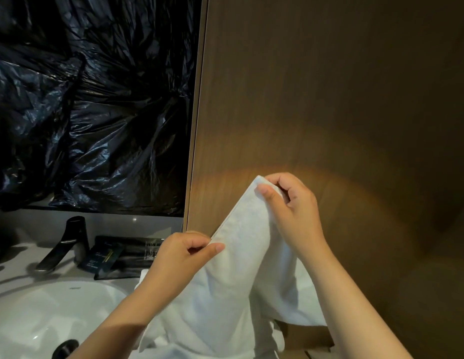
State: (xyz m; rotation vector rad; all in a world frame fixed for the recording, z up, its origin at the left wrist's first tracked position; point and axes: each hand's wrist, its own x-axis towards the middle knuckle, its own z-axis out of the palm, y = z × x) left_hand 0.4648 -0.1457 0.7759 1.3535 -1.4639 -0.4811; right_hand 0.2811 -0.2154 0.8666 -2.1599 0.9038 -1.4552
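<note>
A white towel (236, 275) hangs in the air in front of a brown wooden wall panel (329, 99). My right hand (290, 206) pinches its upper corner between thumb and fingers, high up near the panel. My left hand (184, 257) pinches the same top edge lower and to the left. The edge runs taut and slanted between the two hands. Below them the cloth drops in loose folds and runs out of the bottom of the view.
A white sink basin (44, 314) with a dark drain (66, 347) lies at lower left. Behind it stand a dark faucet (67, 242) and dark packets (114, 255) on the grey counter. Crumpled black plastic sheeting (91, 99) covers the area above.
</note>
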